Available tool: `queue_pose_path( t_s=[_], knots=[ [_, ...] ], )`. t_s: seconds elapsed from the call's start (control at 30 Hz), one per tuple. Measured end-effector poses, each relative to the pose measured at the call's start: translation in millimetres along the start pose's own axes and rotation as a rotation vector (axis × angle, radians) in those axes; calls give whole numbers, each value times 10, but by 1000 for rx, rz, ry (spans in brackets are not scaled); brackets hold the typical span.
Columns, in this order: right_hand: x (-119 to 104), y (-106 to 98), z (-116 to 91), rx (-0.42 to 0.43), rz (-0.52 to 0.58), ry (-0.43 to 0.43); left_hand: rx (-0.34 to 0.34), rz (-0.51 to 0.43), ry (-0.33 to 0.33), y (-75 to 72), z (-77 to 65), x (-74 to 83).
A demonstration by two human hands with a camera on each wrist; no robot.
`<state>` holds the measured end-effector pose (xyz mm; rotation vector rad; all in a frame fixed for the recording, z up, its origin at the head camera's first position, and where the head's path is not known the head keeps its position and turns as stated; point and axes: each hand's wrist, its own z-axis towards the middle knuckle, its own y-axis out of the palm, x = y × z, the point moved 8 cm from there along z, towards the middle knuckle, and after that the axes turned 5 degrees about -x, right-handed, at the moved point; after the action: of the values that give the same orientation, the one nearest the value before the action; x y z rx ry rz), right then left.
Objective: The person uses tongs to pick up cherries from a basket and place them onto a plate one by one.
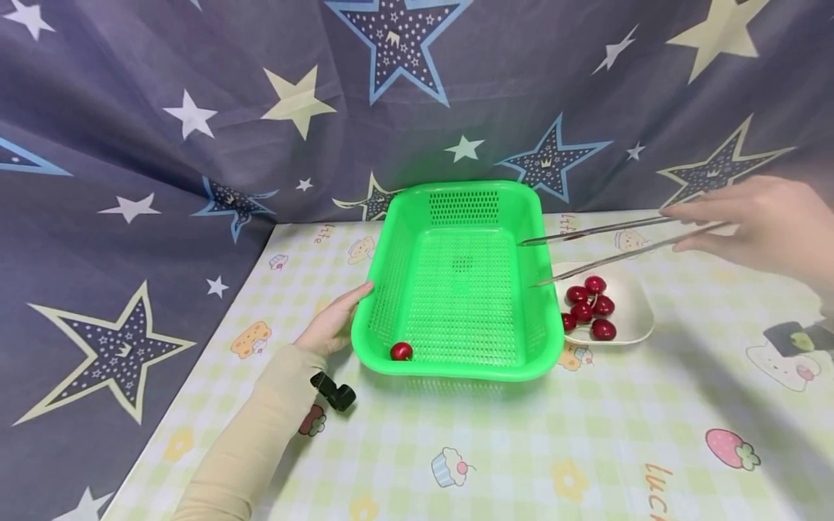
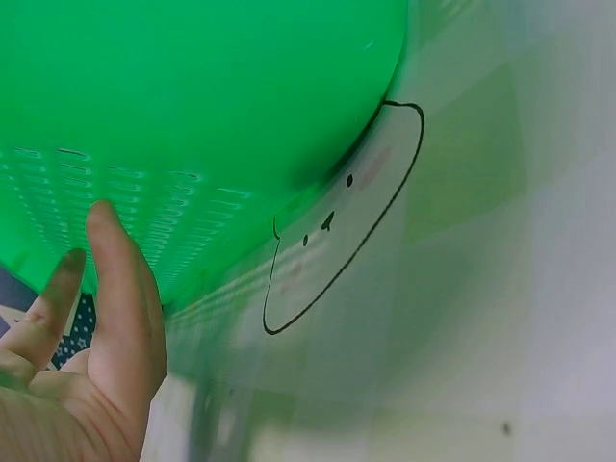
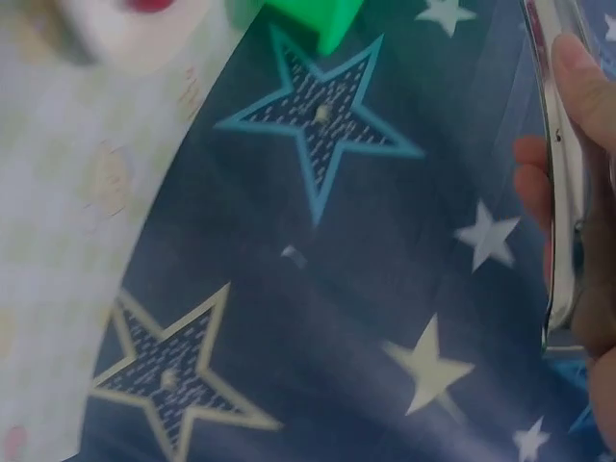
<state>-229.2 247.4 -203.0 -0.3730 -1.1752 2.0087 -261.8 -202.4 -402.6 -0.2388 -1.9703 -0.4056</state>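
A green plastic basket point(image 1: 456, 304) stands in the middle of the table, with one red cherry point(image 1: 401, 352) in its near left corner. My left hand point(image 1: 334, 322) rests against the basket's left side; its fingers point(image 2: 125, 318) reach straight toward the perforated wall in the left wrist view. My right hand point(image 1: 762, 224) holds long metal tongs point(image 1: 606, 229) by their far end. The tongs' tips are spread over the basket's right side with nothing between them. Several cherries point(image 1: 603, 306) lie in a white dish point(image 1: 635, 311) at the basket's right, partly hidden by its rim.
A pale checked tablecloth point(image 1: 521, 441) with printed cakes and fruit covers the table. Behind and to the left hangs a dark cloth point(image 1: 195, 166) with stars. Each wrist carries a black strap point(image 1: 334, 391).
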Motion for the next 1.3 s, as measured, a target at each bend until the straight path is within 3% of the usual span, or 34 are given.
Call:
queue_pose_path(
  t_s=[0.33, 0.7, 1.03, 1.3],
  knots=[
    [-436, 152, 557, -53, 107, -234, 18, 13, -1, -67, 12, -73],
    [-940, 387, 1014, -102, 176, -402, -6, 29, -2, -37, 9, -73],
    [-1350, 623, 1425, -291, 98, -409, 9, 7, -4, -56, -7, -56],
    [-1674, 842, 1559, -364, 17, -509, 7, 17, 3, -38, 8, -26]
  ],
)
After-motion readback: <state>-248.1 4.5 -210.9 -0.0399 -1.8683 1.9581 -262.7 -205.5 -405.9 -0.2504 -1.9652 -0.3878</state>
